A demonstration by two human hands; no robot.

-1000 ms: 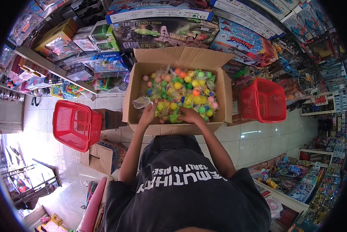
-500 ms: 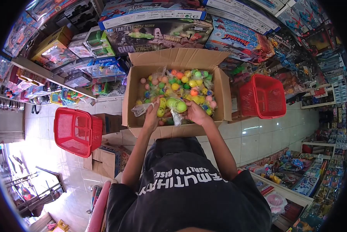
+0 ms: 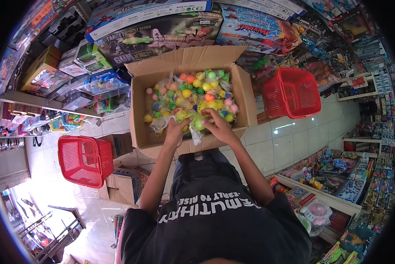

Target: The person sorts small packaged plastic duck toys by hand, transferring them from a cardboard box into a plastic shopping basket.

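An open cardboard box [image 3: 141, 110] holds several colourful balls packed in clear plastic bags. Over its near side, my left hand [image 3: 175, 130] closes its fingers on a clear bag of yellow-green balls [image 3: 197, 123]. From the right, my right hand [image 3: 218, 127] reaches to the same bag, thumb and fingers curled against it. The loose plastic end of the bag hangs between both hands, near the box's front wall.
A red basket [image 3: 84, 162] stands on the tiled floor at left, another red basket [image 3: 293, 93] at right. Boxed toys [image 3: 162, 37] line the far side. Low shelves [image 3: 320, 189] of toys are at lower right. A smaller carton [image 3: 122, 185] lies at lower left.
My hands have drawn closer together around the bag, and its balls are now more covered by my fingers. The whole view has shifted and turned slightly.
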